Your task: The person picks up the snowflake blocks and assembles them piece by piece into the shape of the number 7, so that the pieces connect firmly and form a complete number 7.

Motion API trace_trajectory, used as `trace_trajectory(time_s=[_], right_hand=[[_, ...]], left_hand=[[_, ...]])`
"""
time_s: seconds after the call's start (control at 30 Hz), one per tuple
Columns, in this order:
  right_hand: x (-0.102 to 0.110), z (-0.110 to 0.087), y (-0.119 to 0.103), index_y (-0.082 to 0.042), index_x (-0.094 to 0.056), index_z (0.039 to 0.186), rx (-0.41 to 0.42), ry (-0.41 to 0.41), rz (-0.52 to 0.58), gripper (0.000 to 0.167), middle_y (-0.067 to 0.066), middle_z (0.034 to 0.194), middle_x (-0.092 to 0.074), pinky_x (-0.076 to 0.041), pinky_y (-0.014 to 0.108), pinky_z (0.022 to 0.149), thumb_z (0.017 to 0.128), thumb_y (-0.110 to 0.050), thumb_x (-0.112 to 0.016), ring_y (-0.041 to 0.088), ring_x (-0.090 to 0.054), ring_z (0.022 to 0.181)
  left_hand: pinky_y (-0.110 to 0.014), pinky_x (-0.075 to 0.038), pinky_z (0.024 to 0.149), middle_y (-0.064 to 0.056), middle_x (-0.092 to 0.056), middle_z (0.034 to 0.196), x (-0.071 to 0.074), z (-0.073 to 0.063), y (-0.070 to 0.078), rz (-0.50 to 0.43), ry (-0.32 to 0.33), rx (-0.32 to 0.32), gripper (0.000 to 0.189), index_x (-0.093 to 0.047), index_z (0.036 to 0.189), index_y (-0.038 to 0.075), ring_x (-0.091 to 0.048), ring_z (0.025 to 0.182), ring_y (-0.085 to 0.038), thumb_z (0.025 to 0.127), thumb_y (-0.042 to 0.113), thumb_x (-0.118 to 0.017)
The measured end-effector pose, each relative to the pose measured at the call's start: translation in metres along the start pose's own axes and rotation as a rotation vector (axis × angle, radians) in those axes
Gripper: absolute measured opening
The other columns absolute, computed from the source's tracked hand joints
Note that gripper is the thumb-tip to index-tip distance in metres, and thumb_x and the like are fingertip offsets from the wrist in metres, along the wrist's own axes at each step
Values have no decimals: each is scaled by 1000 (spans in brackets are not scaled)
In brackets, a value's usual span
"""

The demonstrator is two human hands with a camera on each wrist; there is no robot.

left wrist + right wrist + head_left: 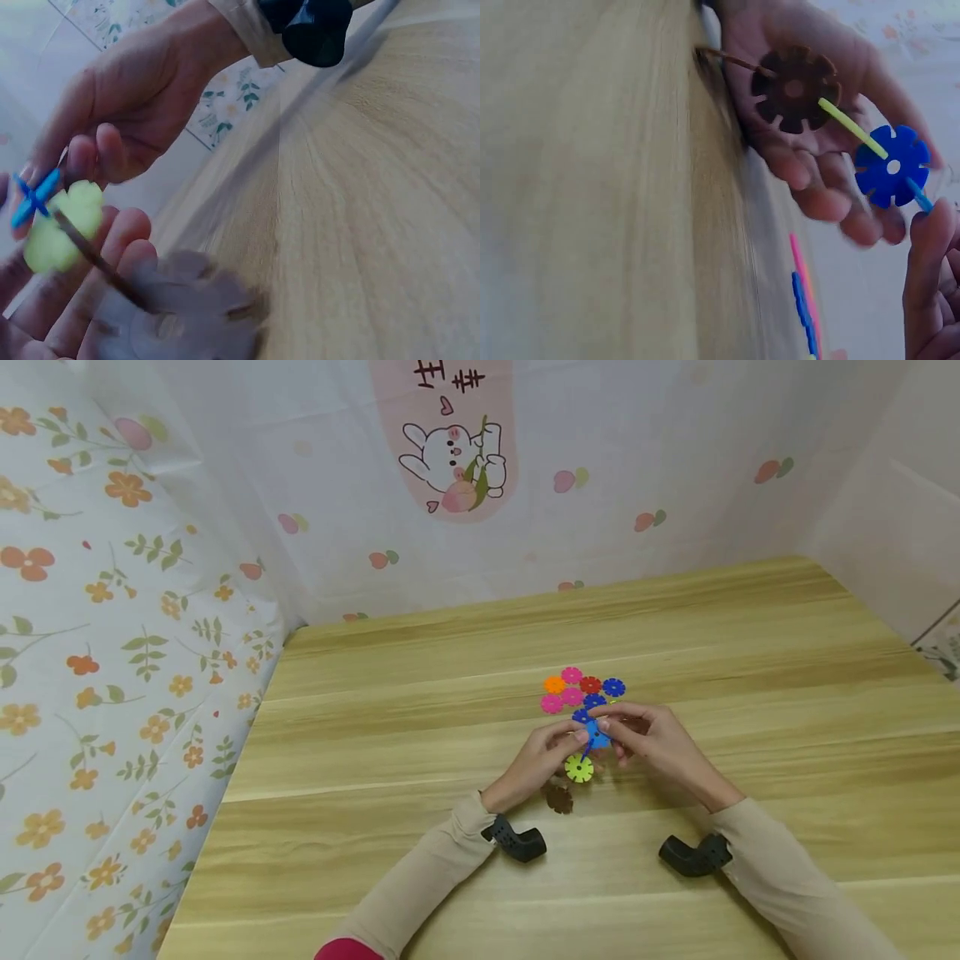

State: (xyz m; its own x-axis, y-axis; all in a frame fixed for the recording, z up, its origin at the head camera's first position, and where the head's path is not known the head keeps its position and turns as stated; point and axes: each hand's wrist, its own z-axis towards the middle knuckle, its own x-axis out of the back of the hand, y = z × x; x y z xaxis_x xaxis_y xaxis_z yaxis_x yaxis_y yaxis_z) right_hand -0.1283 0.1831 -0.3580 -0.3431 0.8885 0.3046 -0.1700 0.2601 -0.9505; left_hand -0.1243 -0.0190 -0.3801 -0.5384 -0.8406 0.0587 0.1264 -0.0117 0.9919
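Observation:
Both hands meet over a short chain of slotted plastic interlocking discs. My right hand (656,743) pinches a light blue disc (597,737) at the chain's top end. Thumb and fingertips of my left hand (536,762) pinch the dark blue disc (877,180) joined to it. Below hangs a yellow-green disc (579,768), then a brown disc (559,799). Another brown disc (731,60) shows edge-on in the right wrist view, slotted into the brown one. In the left wrist view the nearest brown disc (202,307) is blurred.
Loose discs lie on the wooden table (420,710) beyond the hands: pink (552,703), orange (554,685), red (590,685) and blue (613,687). A printed cloth (315,468) hangs behind and to the left. Black wrist mounts (517,842) sit on both sleeves.

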Motion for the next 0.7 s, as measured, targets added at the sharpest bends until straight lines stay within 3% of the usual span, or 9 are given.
trace_trajectory(time_s=[0.13, 0.23, 0.33, 0.47, 0.57, 0.7], right_hand=[[-1, 10, -6, 5, -58, 116, 8, -20, -67, 35, 21, 76, -57, -53, 37, 53, 98, -24, -48, 21, -55, 58], [6, 17, -5, 5, -60, 112, 31, 30, -198, 36, 19, 77, -58, -51, 34, 51, 99, -26, -47, 22, -55, 57], [13, 24, 0, 4, -63, 109, 52, 79, -382, 30, 13, 77, -62, -46, 29, 48, 97, -21, -52, 19, -55, 56], [16, 30, 14, 4, -66, 104, 98, 72, -609, 22, 7, 77, -63, -43, 27, 52, 90, -13, -61, 14, -54, 59], [17, 31, 19, 5, -67, 101, 100, 82, -715, 23, 8, 80, -61, -44, 32, 57, 86, -13, -66, 18, -54, 65], [21, 29, 20, 4, -65, 100, 30, 122, -769, 28, 13, 85, -58, -46, 43, 61, 81, -17, -70, 28, -56, 73]], left_hand=[[-23, -49, 74, -24, -63, 98, 3, 5, -20, -59, 44, -39, 25, -58, 113, -8, -61, 79, -12, 98, 9, -46], [-25, -51, 75, -25, -64, 97, 3, 7, -21, -128, 86, -25, 26, -57, 113, -9, -64, 81, -14, 98, 9, -46], [-23, -50, 73, -21, -66, 94, 2, 6, -17, -127, 140, -5, 25, -58, 112, -11, -63, 81, -12, 97, 7, -48], [-18, -43, 62, -8, -62, 83, 1, 1, -2, -66, 211, 21, 24, -61, 107, -13, -51, 71, -6, 94, 5, -52], [-17, -44, 61, -14, -62, 82, 0, -2, 8, -77, 231, 24, 24, -60, 107, -15, -52, 70, -5, 94, 5, -52], [-17, -47, 62, -25, -63, 89, 0, -3, 10, -104, 257, 17, 24, -59, 106, -16, -55, 72, -7, 94, 4, -52]])
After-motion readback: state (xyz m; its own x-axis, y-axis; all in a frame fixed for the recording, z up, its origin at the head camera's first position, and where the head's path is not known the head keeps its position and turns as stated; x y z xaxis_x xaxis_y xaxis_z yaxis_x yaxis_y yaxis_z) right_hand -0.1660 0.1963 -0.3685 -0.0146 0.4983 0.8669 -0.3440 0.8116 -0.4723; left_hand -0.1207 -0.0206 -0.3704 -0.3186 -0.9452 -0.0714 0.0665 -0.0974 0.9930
